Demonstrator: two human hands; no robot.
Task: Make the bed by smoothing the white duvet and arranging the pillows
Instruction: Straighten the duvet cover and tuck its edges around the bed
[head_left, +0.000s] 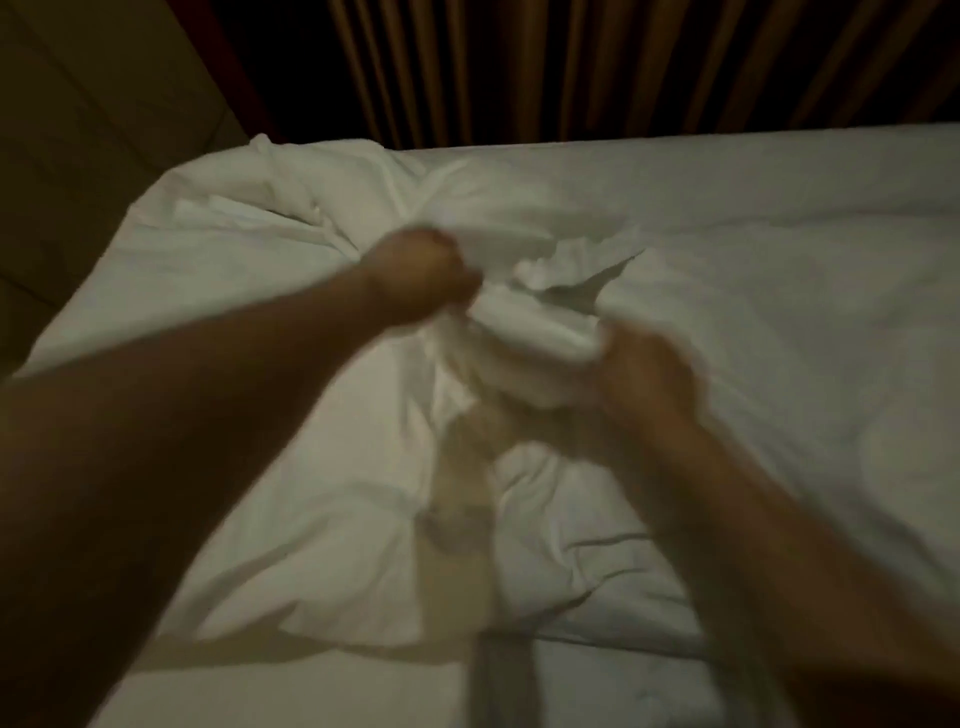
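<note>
The room is dim and the whole view is soft with motion blur, so edges of cloth and fingers are hard to separate. The white duvet (753, 270) covers the bed from the near edge to the far side, fairly flat on the right and heavily rumpled in the middle and toward the far left corner.

The left hand (421, 278) is curled into a fist, closed on a gathered bunch of the duvet at the centre of the bed; its fingers are turned away and buried in the cloth, so only the back of the hand and the wrist show. The right hand (649, 379) is badly smeared by blur; it appears closed on the same bunch of duvet from the near right side, though individual fingers cannot be made out. Both forearms run out of the picture at the bottom corners.

Between the arms the fabric falls in deep folds, and a shadowed crease runs down toward the lower edge; whether a pillow lies under these folds cannot be told.

Beyond the bed hang pleated curtains (571, 67), dark and cut off by the top edge. At the upper left a dull flat surface (93, 104) stands beside the bed, too dark to identify
</note>
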